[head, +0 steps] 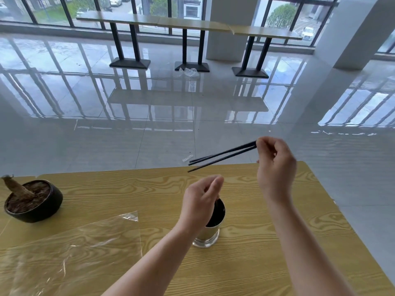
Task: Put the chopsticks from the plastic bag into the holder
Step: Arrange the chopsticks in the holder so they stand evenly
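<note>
Chopsticks point(222, 155) looked light, stiff and slick; right hand point(275, 165) pinched their 3 o'clock ends. Left hand point(201, 201) hung loosely curled, empty, over holder point(213, 223).

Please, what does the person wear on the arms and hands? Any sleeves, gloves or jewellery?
The left arm and the right arm are bare to the frame's edge: no sleeves show. The left hand and the right hand wear no gloves, and I see no rings, watch or bracelet.
</note>
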Action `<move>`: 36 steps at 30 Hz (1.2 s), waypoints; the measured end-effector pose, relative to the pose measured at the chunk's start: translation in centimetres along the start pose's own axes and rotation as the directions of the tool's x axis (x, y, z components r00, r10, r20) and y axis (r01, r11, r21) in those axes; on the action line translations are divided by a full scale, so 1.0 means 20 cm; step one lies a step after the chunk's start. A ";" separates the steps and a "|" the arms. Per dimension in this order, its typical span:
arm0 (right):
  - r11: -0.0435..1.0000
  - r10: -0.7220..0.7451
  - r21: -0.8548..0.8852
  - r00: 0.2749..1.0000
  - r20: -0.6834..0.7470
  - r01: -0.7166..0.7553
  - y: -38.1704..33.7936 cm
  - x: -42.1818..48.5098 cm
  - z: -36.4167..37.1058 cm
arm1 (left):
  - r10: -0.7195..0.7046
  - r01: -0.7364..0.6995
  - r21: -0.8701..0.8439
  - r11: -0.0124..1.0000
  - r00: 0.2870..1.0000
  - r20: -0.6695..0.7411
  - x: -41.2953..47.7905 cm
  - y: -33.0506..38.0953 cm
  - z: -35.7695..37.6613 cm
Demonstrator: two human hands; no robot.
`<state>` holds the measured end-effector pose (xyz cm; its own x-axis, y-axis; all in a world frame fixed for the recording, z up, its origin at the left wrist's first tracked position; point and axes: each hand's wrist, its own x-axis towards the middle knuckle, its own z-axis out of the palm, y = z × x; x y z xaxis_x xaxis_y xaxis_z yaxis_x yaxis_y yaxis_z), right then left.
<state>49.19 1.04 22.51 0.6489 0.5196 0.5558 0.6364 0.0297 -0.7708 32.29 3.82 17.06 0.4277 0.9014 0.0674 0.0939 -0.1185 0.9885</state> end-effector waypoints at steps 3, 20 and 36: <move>0.976 0.203 0.097 0.978 -0.053 -0.197 0.04 -0.18 0.04 | -0.376 0.330 -0.560 0.760 0.926 0.035 0.08 0.09 0.04; 0.983 0.068 0.105 0.832 0.551 -0.150 -0.06 -0.27 0.00 | 0.114 -0.098 0.375 0.922 0.993 -0.020 0.03 0.02 -0.03; 0.979 -0.066 -0.134 0.861 0.504 0.154 -0.06 -0.16 -0.06 | 0.186 -0.080 0.515 0.853 0.970 -0.157 -0.03 -0.13 -0.19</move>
<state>46.82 -1.66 21.95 0.3065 0.8758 0.3728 0.7788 -0.0056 -0.6272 28.34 5.11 15.05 0.2913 0.9176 0.2704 0.5091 -0.3880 0.7683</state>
